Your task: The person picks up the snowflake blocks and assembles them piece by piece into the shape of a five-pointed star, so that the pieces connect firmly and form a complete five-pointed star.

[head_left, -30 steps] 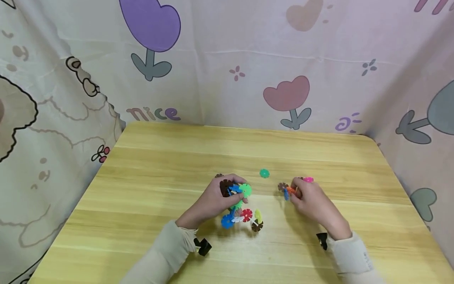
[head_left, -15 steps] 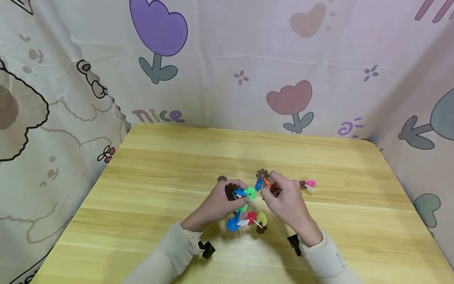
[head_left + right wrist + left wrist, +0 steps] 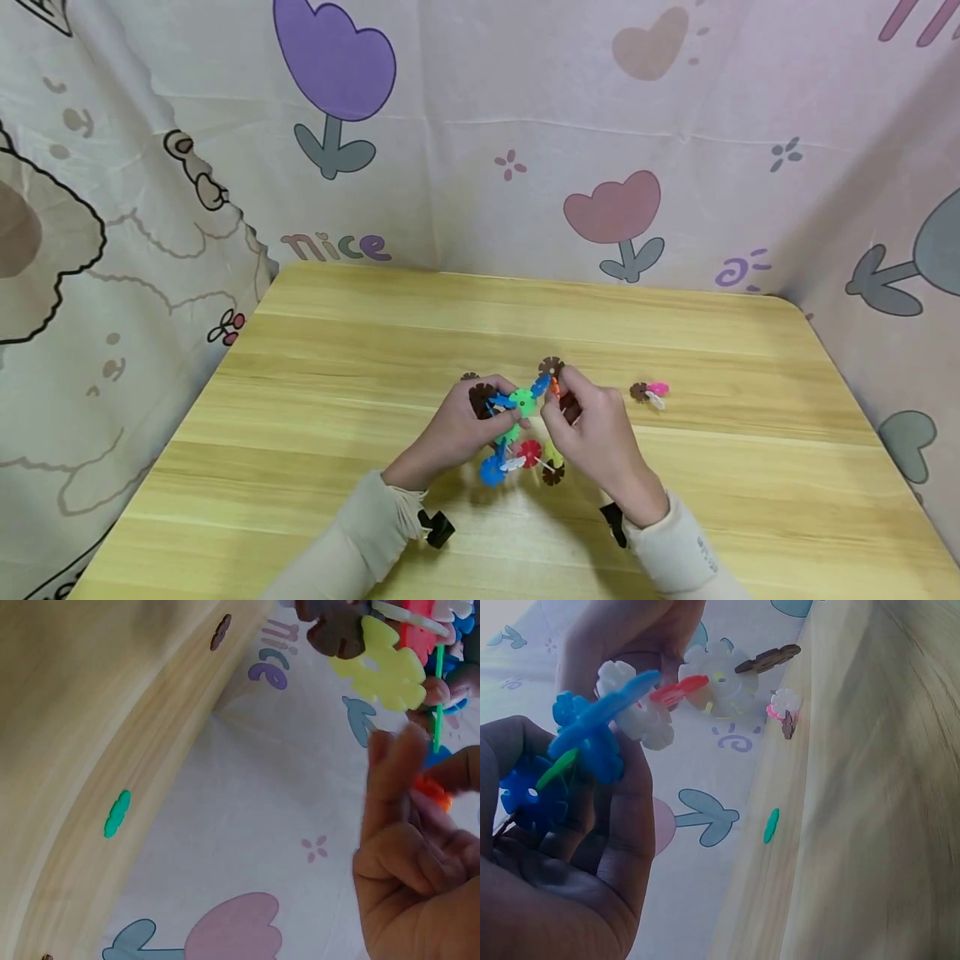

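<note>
My left hand (image 3: 457, 429) grips a chain of slotted, snowflake-shaped plastic discs between thumb and fingers. A light green disc (image 3: 522, 402) stands at its top, and blue, white, red (image 3: 529, 452) and yellow (image 3: 386, 671) discs hang below. In my right hand (image 3: 607, 442) thumb and fingers pinch an orange disc (image 3: 433, 793), part of a small piece with a blue disc (image 3: 542, 385) and a brown disc (image 3: 551, 367). That blue disc meets the edge of the light green one. In the left wrist view, the curled fingers surround a dark blue disc (image 3: 534, 793).
On the wooden table (image 3: 337, 333), a small cluster of brown, pink and white discs (image 3: 649, 392) lies to the right. A loose green disc (image 3: 117, 814) and a brown disc (image 3: 220, 632) rest on it too. Printed cloth (image 3: 465, 83) hangs behind.
My right hand has come left from beside the cluster, bringing the orange, blue and brown piece up to the light green disc. The left hand keeps its hold on the chain.
</note>
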Action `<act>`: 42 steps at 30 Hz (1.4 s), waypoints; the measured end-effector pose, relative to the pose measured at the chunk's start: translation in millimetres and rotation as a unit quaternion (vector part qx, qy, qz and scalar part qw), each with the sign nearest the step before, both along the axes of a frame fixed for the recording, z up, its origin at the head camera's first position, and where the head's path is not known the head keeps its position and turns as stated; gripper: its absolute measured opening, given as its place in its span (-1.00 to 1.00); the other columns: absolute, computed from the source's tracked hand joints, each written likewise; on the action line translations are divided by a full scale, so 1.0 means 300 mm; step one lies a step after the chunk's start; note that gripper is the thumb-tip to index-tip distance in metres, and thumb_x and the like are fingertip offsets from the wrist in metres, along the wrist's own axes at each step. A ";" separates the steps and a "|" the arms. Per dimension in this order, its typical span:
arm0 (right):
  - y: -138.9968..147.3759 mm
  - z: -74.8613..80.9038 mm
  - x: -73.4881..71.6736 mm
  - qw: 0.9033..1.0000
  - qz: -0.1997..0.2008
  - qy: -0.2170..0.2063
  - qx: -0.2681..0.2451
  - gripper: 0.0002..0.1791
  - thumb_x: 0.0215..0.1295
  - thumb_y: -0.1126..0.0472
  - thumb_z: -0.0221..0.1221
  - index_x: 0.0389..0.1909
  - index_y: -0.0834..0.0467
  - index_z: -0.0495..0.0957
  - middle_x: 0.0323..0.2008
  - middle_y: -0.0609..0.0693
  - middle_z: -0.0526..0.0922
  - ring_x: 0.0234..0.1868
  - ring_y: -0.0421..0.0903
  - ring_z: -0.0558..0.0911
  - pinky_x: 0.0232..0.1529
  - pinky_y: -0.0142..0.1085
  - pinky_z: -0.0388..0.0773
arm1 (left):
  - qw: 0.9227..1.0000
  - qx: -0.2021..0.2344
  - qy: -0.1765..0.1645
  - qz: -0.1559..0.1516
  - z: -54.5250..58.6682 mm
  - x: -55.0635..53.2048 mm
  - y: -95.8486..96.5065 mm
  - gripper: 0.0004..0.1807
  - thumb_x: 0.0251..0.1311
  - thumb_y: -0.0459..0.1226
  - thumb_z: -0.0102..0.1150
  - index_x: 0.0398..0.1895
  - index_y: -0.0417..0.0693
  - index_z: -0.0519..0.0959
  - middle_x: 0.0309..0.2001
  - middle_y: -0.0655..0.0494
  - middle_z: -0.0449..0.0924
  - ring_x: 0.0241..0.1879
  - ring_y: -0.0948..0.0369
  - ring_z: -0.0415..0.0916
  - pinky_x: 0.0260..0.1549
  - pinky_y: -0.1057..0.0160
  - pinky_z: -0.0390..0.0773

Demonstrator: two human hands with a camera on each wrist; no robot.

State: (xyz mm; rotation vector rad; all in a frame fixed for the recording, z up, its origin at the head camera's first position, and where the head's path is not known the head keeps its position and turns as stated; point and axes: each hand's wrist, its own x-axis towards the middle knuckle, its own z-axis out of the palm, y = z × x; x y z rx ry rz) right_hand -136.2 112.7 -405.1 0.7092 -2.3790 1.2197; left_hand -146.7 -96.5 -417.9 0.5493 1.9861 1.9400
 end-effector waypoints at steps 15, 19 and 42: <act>0.037 -0.005 -0.036 0.988 0.076 -0.076 -0.107 -0.67 0.37 0.45 0.30 -0.50 0.09 0.42 -0.54 -0.11 0.46 -0.49 -0.17 0.44 -0.50 -0.33 0.40 | 0.999 0.008 -0.031 -0.006 0.000 -0.011 -0.010 -0.81 0.43 -0.34 0.22 -0.04 -0.29 0.52 -0.22 -0.18 0.74 -0.46 0.17 0.65 -0.41 0.24 0.74; 0.045 0.010 -0.031 0.967 0.091 -0.163 -0.174 -0.73 0.35 0.44 0.32 -0.08 0.27 0.41 -0.41 0.09 0.66 -0.39 -0.05 0.61 -0.35 -0.36 0.59 | 0.999 0.020 -0.027 -0.013 -0.006 -0.013 -0.010 -0.83 0.43 -0.36 0.22 -0.05 -0.28 0.50 -0.24 -0.14 0.74 -0.42 0.13 0.68 -0.41 0.24 0.74; 0.059 0.029 -0.032 0.945 0.123 -0.252 -0.168 -0.93 0.43 0.29 0.30 -0.16 0.19 0.61 -0.27 0.10 0.65 -0.35 -0.01 0.60 -0.33 -0.31 0.62 | 0.996 0.070 -0.031 -0.038 -0.002 -0.007 0.004 -0.90 0.44 -0.43 0.19 -0.15 -0.30 0.47 -0.25 -0.29 0.69 -0.48 0.18 0.64 -0.43 0.29 0.72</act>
